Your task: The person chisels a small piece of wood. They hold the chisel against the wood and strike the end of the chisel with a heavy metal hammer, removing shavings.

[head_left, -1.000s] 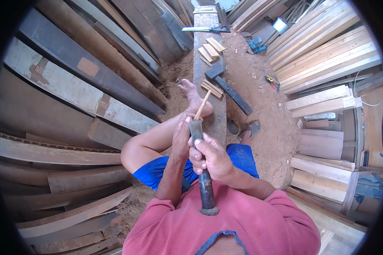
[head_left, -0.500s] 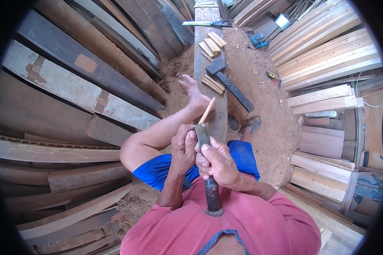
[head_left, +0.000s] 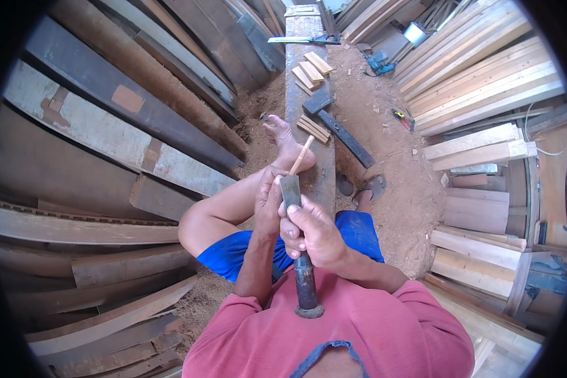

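Observation:
My right hand (head_left: 315, 232) is wrapped round a wide chisel (head_left: 290, 190), its thumb along the blade. The chisel's dark handle runs back to my chest, and the butt rests against the pink shirt. A thin wooden stick (head_left: 303, 155) sticks out beyond the blade's end, pointing away from me. My left hand (head_left: 269, 200) is closed on the stick's near end, beside the blade. The blade and fingers hide that near end, so I cannot see exactly where the edge meets the wood.
Below lies a long plank bench (head_left: 324, 183) bearing wood strips (head_left: 313, 128), a mallet (head_left: 341, 133), short wood pieces (head_left: 311, 72) and a handsaw (head_left: 305, 40). Blue power tool (head_left: 379, 63) and pliers (head_left: 402, 118) lie on the sawdust floor. Boards line both sides.
Both hands, the chisel and the stick have shifted slightly left. The blade has slid up toward the stick's far end, and less of the left fingers' tips shows.

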Demonstrator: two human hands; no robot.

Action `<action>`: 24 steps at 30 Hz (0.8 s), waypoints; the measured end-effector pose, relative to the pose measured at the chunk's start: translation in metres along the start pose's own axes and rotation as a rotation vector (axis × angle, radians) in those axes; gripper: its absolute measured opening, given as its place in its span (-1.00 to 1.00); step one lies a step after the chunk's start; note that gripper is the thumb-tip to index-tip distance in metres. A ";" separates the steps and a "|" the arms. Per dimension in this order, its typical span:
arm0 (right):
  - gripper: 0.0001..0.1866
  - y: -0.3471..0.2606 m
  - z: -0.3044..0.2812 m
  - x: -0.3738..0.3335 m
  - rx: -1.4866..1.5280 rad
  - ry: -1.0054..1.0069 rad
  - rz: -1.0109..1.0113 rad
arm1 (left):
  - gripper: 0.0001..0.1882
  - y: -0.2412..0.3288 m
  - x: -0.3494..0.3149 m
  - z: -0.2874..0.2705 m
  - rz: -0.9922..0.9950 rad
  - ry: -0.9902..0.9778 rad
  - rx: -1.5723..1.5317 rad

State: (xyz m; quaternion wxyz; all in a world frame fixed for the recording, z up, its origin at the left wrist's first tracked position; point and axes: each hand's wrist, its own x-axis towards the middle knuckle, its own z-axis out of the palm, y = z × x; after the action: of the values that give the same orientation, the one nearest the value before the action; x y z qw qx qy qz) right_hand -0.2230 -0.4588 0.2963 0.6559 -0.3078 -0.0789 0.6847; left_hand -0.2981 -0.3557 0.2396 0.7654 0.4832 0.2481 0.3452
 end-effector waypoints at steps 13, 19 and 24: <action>-0.80 -0.024 0.010 -0.058 -0.218 0.046 -0.363 | -0.71 0.000 -0.063 -0.016 0.262 -0.095 0.657; -0.82 -0.015 -0.013 -0.023 -0.101 0.171 -0.244 | -0.64 -0.004 -0.029 0.004 -0.158 0.122 -0.070; -0.84 -0.004 -0.004 -0.001 0.024 0.030 -0.038 | -0.66 0.006 0.009 0.009 -0.198 0.056 -0.148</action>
State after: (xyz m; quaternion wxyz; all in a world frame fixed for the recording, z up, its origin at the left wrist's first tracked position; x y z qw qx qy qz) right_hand -0.2177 -0.4604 0.2958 0.6734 -0.3088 -0.0667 0.6683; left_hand -0.2876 -0.3522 0.2483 0.8220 0.3887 0.2898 0.2987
